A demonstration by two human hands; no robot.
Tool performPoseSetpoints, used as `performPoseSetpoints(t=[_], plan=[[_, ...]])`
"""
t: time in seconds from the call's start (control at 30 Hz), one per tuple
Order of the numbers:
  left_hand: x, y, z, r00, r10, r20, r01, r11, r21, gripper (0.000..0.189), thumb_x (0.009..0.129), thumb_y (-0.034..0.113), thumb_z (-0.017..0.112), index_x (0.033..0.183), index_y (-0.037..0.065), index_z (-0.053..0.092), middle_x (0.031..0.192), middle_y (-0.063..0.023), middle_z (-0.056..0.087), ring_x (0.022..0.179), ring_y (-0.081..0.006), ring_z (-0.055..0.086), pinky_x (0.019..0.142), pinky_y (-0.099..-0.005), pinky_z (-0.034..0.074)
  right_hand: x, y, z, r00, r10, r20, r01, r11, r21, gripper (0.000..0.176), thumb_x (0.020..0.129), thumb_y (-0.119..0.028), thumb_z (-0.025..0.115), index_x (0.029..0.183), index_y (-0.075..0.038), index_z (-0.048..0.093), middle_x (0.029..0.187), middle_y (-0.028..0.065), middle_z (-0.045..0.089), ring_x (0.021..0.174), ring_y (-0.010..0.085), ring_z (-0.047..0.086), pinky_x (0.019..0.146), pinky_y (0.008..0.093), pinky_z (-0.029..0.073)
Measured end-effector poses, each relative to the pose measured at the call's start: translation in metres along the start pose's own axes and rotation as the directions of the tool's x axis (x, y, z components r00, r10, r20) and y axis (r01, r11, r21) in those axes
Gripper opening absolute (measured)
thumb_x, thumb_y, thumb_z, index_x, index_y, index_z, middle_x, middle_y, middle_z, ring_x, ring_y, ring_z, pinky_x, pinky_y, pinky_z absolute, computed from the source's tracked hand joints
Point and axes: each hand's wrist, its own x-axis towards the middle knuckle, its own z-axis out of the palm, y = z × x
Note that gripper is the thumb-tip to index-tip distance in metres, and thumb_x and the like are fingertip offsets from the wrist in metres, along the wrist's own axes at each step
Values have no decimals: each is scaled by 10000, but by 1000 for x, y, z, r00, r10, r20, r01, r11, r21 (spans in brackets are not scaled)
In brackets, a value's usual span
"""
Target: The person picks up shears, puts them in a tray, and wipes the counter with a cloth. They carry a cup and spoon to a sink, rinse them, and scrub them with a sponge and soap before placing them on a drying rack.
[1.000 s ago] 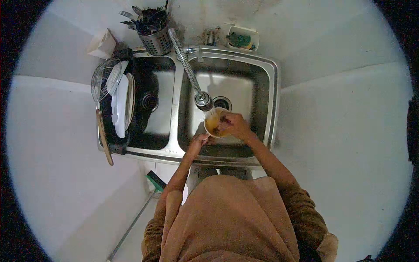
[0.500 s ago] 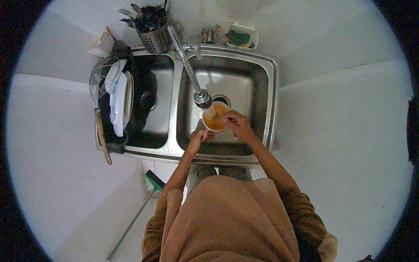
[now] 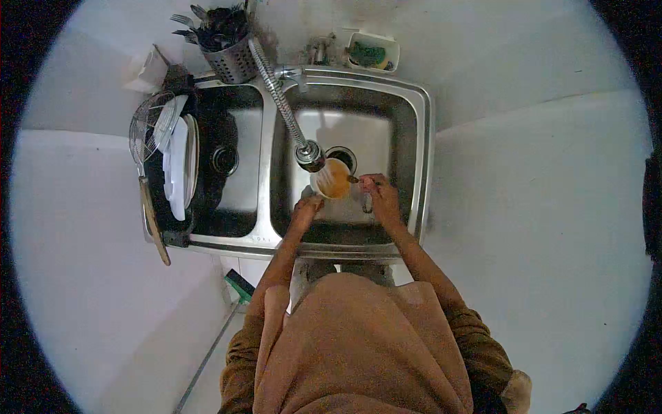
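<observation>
Near the drain of the right sink basin, my left hand (image 3: pixel 307 208) is closed on the near-left edge of a white bowl (image 3: pixel 316 189). Cloudy orange liquid (image 3: pixel 334 181) fills the bowl under the faucet head, where water runs in. To the right of the bowl, my right hand (image 3: pixel 382 198) is closed on what looks like a spoon (image 3: pixel 353 179). The spoon's dark tip points left at the bowl's right rim, and the fingers cover much of the rest.
A flexible faucet (image 3: pixel 278 96) arches over the steel double sink (image 3: pixel 266 165). Plates (image 3: pixel 176 165) and a wooden-handled wire strainer (image 3: pixel 149 210) stand in a rack at left. Behind are a cutlery holder (image 3: pixel 231 63) and a white sponge tray (image 3: pixel 392 52).
My right hand has drawn back to the right, bringing the spoon from inside the bowl to its right rim. My left hand still holds the bowl. The whole view has shifted slightly.
</observation>
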Motion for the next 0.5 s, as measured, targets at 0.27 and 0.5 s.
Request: performPoseSetpoints(t=[0.27, 0.5], plan=[[4, -16, -5, 1000, 20, -23, -19, 998, 53, 345, 871, 359, 444, 865, 62, 620, 785, -100, 615, 704, -188, 557, 686, -307, 426, -5, 26, 3, 984, -171, -51, 170, 985, -26, 310, 913, -280, 482, 973, 9, 578, 911, 104, 592, 822, 166, 608, 756, 283, 478], [2, -14, 3, 996, -24, -91, 8, 984, -177, 296, 847, 305, 468, 886, 32, 576, 798, -127, 594, 699, -226, 563, 668, -348, 447, -11, 27, 3, 987, -139, -83, 137, 990, -28, 262, 908, -233, 499, 963, 10, 579, 881, 91, 600, 802, 166, 607, 737, 280, 475]])
